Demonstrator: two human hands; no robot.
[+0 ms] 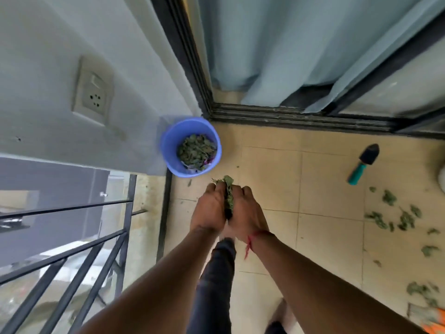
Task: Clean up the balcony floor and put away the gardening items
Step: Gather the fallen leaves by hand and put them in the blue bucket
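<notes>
**A:** From the head camera, what are your hands doing?

**B:** My left hand (pixel 209 209) and my right hand (pixel 246 209) are pressed together in front of me. The palms face each other and the fingers of both curl round a clump of leaves (pixel 228 188). Green sticks out past my fingertips and shows in the seam between my palms.

**A:** Where is that from the bucket?

**B:** The blue bucket (pixel 169 143) stands in the corner against the wall, just beside the door track (pixel 289 114). My hands are near it, on my side of its rim, not over its mouth. Inside lies a heap of leaves (pixel 196 150), with something purple and white at the edge that I cannot make out.

**A:** And the floor?

**B:** Scattered leaves (pixel 395 214) lie on the tiles (pixel 325 186) to my right, well apart from the bucket. The trowel (pixel 364 162), black blade and teal handle, lies flat on the tiles beyond them, near the door track.

**A:** Anything else in view?

**B:** A red thread (pixel 250 242) is tied round my right wrist, and my dark trouser leg (pixel 216 285) shows below my hands. The railing (pixel 72 239) runs along my left. A socket (pixel 94 95) sits on the wall above the bucket, and a pale blue curtain (pixel 277 44) hangs behind the track. Something orange (pixel 434 327) is cut off at the bottom right corner; I cannot tell what it is.
</notes>
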